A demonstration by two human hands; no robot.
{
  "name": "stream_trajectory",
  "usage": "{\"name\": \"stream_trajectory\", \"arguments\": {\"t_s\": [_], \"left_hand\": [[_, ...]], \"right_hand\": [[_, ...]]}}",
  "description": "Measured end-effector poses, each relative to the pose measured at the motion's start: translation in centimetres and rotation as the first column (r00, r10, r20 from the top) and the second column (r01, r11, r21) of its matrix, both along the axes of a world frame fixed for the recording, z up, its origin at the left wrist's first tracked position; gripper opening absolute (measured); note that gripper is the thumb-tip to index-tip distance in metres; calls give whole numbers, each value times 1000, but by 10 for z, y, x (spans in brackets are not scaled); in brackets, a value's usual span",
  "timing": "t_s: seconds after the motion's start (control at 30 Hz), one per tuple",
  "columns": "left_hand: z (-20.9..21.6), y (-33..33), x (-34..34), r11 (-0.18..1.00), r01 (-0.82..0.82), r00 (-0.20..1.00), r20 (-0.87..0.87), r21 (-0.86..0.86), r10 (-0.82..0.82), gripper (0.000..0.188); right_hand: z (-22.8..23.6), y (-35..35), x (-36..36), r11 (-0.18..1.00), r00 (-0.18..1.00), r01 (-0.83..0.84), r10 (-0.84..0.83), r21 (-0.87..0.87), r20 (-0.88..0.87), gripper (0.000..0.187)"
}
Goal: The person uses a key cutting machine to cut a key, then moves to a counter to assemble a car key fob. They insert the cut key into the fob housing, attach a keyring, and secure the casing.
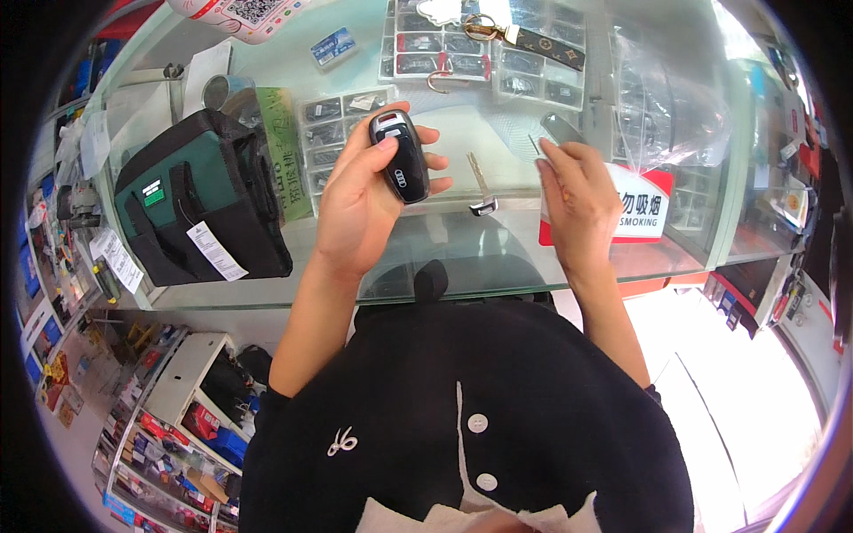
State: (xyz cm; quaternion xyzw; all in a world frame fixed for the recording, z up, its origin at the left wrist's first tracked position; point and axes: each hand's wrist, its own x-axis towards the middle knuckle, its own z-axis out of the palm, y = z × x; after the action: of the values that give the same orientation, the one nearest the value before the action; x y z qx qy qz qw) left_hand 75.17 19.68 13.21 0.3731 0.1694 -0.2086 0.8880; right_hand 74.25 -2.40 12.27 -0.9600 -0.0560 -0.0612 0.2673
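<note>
My left hand [362,195] is closed around a black car key fob [402,164] with a silver rim, its button face turned up, held above the glass counter. The thumb lies on its upper part. To the right, my right hand [577,200] pinches a slim grey metal piece [560,130]; a thin dark tip shows beside the fingers, and its exact kind is hard to make out. Between the hands, a metal key blade [480,185] with a dark and silver head lies on the glass, touched by neither hand.
A green and black tool bag [200,200] stands at the left. Trays of key fobs [342,120] show under or on the glass counter [444,277]. A keyring with a brown strap [546,46] lies at the back, clear plastic bags [671,107] and a red-white sign [653,206] at the right.
</note>
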Motion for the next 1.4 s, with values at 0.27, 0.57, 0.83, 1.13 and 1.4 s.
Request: {"name": "stream_trajectory", "arguments": {"t_s": [0.27,0.57,0.83,1.13,1.4], "left_hand": [[3,-5,7,965,-13,999,-45,-263,1,42],[17,-12,15,974,151,987,76,-167,-140,41],[19,-18,15,970,136,989,85,-203,-121,61],[45,-37,8,947,218,975,101,-237,-199,81],[49,-42,12,931,258,966,85,-260,-244,78]], "right_hand": [[5,-19,17,985,991,106,-116,-138,-66,35],[50,-22,6,673,949,221,20,706,-315,21],[68,-3,7,523,944,137,189,841,-272,36],[81,12,25,500,965,134,132,856,-228,36],[79,23,31,593,973,66,141,802,-184,36]]}}
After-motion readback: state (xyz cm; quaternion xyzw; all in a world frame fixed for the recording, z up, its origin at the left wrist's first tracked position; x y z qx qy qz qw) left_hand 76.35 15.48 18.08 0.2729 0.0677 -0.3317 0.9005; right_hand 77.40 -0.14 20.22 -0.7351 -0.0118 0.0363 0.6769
